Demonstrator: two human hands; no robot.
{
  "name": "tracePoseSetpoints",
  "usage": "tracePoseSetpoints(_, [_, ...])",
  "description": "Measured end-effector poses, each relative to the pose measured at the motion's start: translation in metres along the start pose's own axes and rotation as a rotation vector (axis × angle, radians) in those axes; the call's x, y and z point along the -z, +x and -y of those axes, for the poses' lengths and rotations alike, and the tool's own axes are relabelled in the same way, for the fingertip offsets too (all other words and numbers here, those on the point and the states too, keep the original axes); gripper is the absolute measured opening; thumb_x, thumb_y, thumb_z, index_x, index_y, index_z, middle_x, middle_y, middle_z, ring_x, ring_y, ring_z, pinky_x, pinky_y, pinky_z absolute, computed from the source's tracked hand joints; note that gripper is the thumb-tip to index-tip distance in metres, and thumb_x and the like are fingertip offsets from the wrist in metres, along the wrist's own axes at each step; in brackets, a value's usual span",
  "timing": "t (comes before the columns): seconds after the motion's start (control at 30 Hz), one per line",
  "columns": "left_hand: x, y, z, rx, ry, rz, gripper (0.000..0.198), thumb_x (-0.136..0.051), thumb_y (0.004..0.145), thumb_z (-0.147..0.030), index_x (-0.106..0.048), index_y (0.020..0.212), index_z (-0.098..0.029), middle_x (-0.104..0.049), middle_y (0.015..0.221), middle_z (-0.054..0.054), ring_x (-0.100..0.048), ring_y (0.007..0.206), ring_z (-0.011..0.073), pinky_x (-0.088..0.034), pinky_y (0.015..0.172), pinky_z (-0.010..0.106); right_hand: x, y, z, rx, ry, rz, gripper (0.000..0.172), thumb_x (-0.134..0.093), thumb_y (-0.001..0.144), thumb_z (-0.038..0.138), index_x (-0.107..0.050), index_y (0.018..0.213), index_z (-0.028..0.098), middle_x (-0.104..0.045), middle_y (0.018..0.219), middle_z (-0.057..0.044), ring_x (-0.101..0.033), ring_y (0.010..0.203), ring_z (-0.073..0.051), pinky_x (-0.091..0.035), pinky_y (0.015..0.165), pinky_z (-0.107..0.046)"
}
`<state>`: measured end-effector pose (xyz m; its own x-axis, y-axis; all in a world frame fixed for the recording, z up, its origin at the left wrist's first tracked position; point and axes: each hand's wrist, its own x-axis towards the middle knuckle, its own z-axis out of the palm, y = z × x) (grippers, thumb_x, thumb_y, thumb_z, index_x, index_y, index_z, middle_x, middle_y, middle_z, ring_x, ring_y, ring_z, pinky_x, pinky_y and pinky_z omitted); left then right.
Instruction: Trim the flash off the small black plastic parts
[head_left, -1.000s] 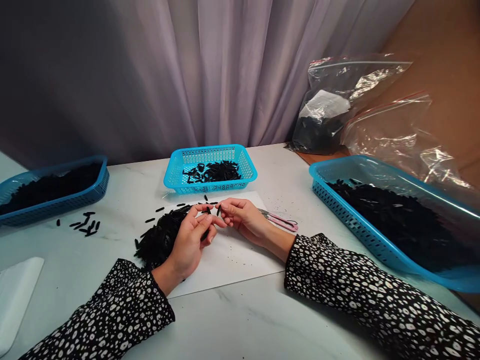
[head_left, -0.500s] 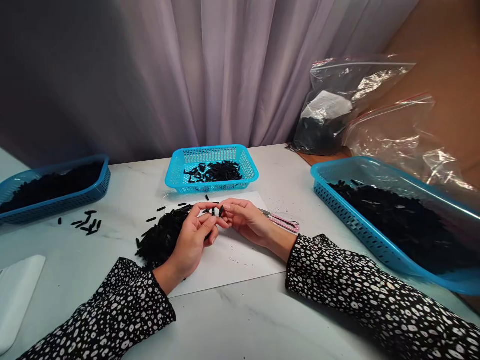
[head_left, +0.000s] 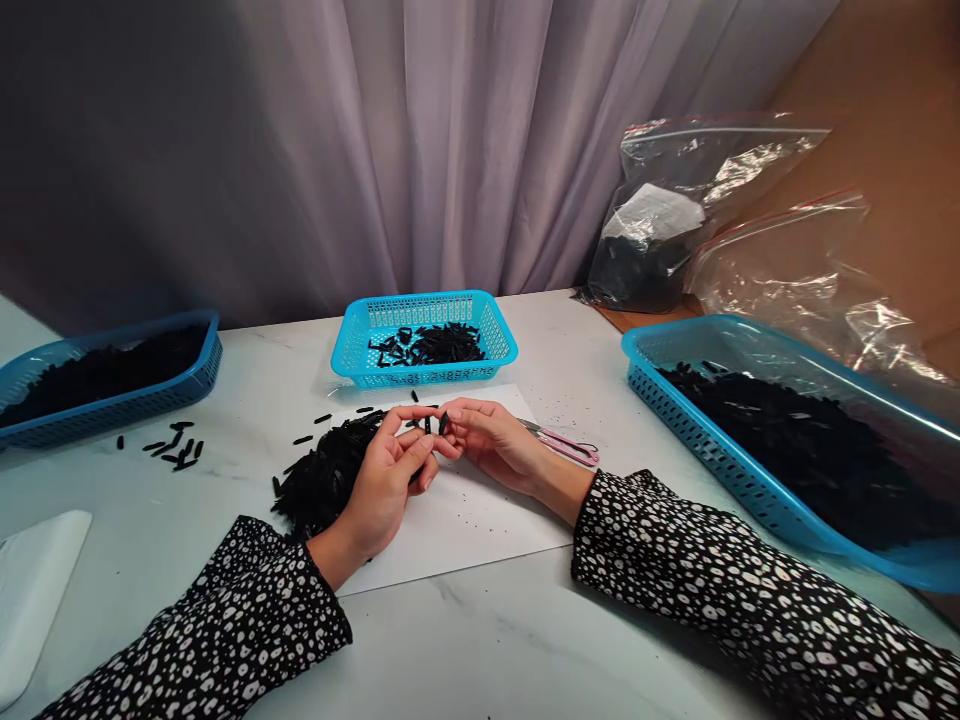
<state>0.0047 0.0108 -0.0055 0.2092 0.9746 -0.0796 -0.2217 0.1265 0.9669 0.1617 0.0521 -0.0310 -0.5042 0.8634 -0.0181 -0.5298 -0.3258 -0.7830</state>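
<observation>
My left hand (head_left: pixel 391 475) and right hand (head_left: pixel 491 440) each hold, in tight pinch, one small black elongated piece (head_left: pixel 443 423) above the white paper sheet (head_left: pixel 457 535). These two seem unfinished; a big black heap (head_left: pixel 326 475) is left, fewer lie in the light-blue perforated plastic basket (head_left: pixel 424 376).

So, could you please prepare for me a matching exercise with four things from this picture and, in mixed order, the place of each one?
Things
1. loose heap of small black pieces
2. pink-handled metal tool
3. middle blue plastic basket
4. transparent plastic bags

Places
A. on the table's far side, in front of the grey fabric curtain
B. at the back right
C. beside the left hand
D. beside the right hand

Right pairs: 1-C, 2-D, 3-A, 4-B
</observation>
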Motion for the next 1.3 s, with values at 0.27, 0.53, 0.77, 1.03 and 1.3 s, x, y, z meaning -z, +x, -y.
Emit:
tracePoseSetpoints(0.27, [0.001,0.000,0.001,-0.011,0.009,0.002,0.030,-0.070,0.082,-0.032,-0.058,0.107,-0.020,-0.072,0.076,0.002,-0.042,0.048,0.0071,-0.026,0.050,0.023,0.003,0.001,-0.001,0.006,0.008,0.014,0.022,-0.082,0.073,0.035,-0.074,0.082,0.016,-0.063,0.064,0.001,-0.051,0.060,-0.011,-0.041,0.061,-0.026])
tracePoseSetpoints(0.53, [0.001,0.000,0.002,-0.012,0.004,0.009,0.030,-0.069,0.083,-0.031,-0.058,0.109,-0.019,-0.072,0.077,0.003,-0.042,0.048,0.0070,-0.028,0.051,0.023,0.003,0.001,-0.002,0.011,-0.007,0.002,0.020,-0.081,0.075,0.034,-0.074,0.080,0.016,-0.062,0.064,0.001,-0.050,0.059,-0.011,-0.041,0.060,-0.026])
tracePoseSetpoints(0.77, [0.001,0.000,0.002,-0.008,-0.006,-0.001,0.031,-0.070,0.083,-0.032,-0.058,0.109,-0.019,-0.072,0.077,0.003,-0.042,0.048,0.0075,-0.028,0.050,0.023,0.003,0.000,-0.002,-0.009,-0.001,-0.036,0.020,-0.081,0.075,0.034,-0.072,0.079,0.016,-0.063,0.066,0.001,-0.053,0.060,-0.010,-0.042,0.060,-0.026])
tracePoseSetpoints(1.03, [0.002,0.002,0.002,-0.056,0.001,-0.103,0.030,-0.071,0.081,-0.035,-0.056,0.102,-0.020,-0.066,0.067,-0.002,-0.042,0.046,0.0067,-0.029,0.048,0.021,-0.005,-0.003,-0.009,0.114,-0.051,-0.176,0.030,-0.088,0.064,0.036,-0.069,0.078,0.018,-0.071,0.071,-0.002,-0.063,0.067,-0.014,-0.046,0.065,-0.028])
tracePoseSetpoints(1.3, [0.002,0.001,0.005,-0.063,0.052,-0.058,0.024,-0.066,0.085,-0.034,-0.055,0.101,-0.020,-0.061,0.062,-0.005,-0.040,0.044,0.0060,-0.030,0.048,0.020,-0.009,-0.010,-0.010,0.079,-0.035,-0.087,0.022,-0.083,0.072,0.031,-0.066,0.078,0.019,-0.065,0.069,0.001,-0.057,0.066,-0.013,-0.042,0.066,-0.029])
